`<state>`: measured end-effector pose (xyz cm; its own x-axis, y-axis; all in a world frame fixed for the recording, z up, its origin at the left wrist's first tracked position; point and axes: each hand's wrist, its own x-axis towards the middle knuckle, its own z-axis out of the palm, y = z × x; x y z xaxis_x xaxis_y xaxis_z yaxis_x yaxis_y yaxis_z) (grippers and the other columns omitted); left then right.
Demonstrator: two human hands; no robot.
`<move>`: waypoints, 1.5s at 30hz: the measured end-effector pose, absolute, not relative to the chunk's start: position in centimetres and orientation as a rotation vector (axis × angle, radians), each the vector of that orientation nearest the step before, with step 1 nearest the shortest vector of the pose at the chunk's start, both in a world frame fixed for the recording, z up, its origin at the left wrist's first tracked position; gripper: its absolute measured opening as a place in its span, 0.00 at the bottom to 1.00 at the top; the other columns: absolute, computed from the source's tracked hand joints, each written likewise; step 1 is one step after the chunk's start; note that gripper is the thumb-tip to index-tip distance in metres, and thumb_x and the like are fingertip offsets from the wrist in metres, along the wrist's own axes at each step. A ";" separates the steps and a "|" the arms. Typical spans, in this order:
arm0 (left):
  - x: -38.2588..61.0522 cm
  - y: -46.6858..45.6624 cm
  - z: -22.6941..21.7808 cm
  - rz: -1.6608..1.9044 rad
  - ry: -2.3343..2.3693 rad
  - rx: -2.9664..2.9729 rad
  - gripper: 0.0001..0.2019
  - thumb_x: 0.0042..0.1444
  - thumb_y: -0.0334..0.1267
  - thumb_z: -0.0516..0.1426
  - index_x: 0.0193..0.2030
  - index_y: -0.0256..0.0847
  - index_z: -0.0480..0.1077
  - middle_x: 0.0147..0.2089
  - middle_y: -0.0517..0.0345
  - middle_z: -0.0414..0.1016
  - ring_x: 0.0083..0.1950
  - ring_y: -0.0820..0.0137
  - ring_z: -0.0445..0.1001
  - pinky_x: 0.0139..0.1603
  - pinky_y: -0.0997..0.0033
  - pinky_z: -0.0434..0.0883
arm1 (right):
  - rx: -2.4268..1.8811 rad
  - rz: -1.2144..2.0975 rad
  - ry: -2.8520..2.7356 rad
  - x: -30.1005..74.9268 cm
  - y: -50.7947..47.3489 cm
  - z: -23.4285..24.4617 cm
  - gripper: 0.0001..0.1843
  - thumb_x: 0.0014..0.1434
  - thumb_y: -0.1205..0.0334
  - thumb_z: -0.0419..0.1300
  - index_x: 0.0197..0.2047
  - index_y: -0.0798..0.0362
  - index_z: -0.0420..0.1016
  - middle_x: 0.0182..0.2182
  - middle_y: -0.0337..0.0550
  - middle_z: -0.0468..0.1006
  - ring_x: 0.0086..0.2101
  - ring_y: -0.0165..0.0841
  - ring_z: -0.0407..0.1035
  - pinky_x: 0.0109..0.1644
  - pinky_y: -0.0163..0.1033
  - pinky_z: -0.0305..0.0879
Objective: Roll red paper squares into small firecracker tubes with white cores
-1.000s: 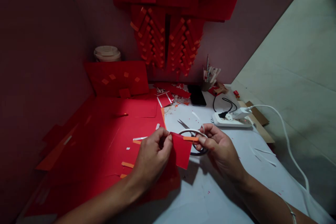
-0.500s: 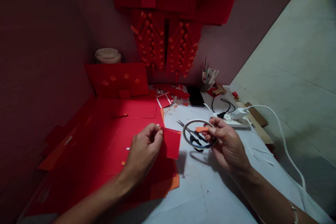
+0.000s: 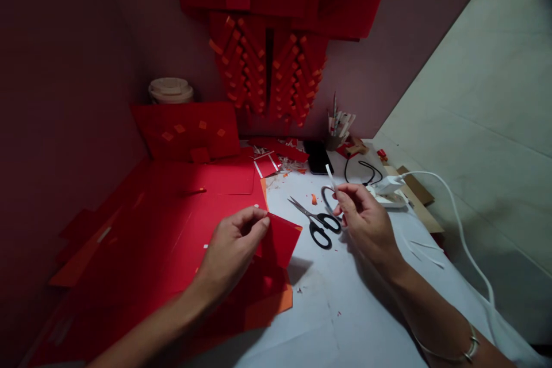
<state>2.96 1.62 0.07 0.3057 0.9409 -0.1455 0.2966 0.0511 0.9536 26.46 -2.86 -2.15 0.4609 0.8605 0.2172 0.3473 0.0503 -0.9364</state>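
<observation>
My left hand (image 3: pixel 235 247) pinches a small red paper square (image 3: pixel 280 240) by its left edge, holding it just above the red sheets (image 3: pixel 185 213) on the table. To the right, my right hand (image 3: pixel 362 215) is closed on a thin white strip (image 3: pixel 330 175) that curls upward, with a loop of tape (image 3: pixel 326 200) hanging at the fingers. A pair of black-handled scissors (image 3: pixel 317 223) lies flat between both hands, blades pointing up-left. A tiny orange scrap (image 3: pixel 314 199) rests beside the blades.
A white power strip (image 3: pixel 388 195) with a white cable (image 3: pixel 457 224) lies to the right. A black phone (image 3: pixel 318 158) and a pen cup (image 3: pixel 334 138) stand at the back. Red paper constructions (image 3: pixel 267 63) hang on the wall; a tape stack (image 3: pixel 170 90) sits behind a red panel.
My right hand pulled away from the red square and moved up-right, trading the orange strip for a white one. The left hand kept the square and lowered it slightly. Scissors are now uncovered.
</observation>
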 end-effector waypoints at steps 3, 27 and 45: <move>3.0 1.4 0.2 0.696 1.172 1.420 0.11 0.57 0.46 0.58 0.32 0.41 0.74 0.26 0.62 0.71 0.25 0.72 0.66 0.25 0.75 0.64 | -1.527 0.455 -1.156 26.4 -3.1 -1.6 0.07 0.65 0.56 0.59 0.42 0.49 0.74 0.34 0.38 0.73 0.28 0.30 0.67 0.31 0.36 0.64; 3.3 1.0 1.0 0.739 1.142 1.372 0.10 0.57 0.43 0.59 0.40 0.42 0.79 0.31 0.61 0.77 0.31 0.70 0.69 0.32 0.72 0.66 | -1.386 1.065 -1.452 22.6 -5.0 -0.9 0.06 0.59 0.60 0.61 0.32 0.50 0.78 0.33 0.41 0.73 0.33 0.34 0.67 0.34 0.38 0.61; 3.2 0.6 0.3 0.704 0.972 1.152 0.10 0.57 0.45 0.62 0.42 0.45 0.80 0.35 0.60 0.79 0.35 0.68 0.73 0.38 0.70 0.68 | -1.396 0.982 -1.514 22.5 -5.1 -0.8 0.06 0.60 0.61 0.61 0.32 0.50 0.79 0.32 0.42 0.75 0.35 0.36 0.69 0.39 0.41 0.64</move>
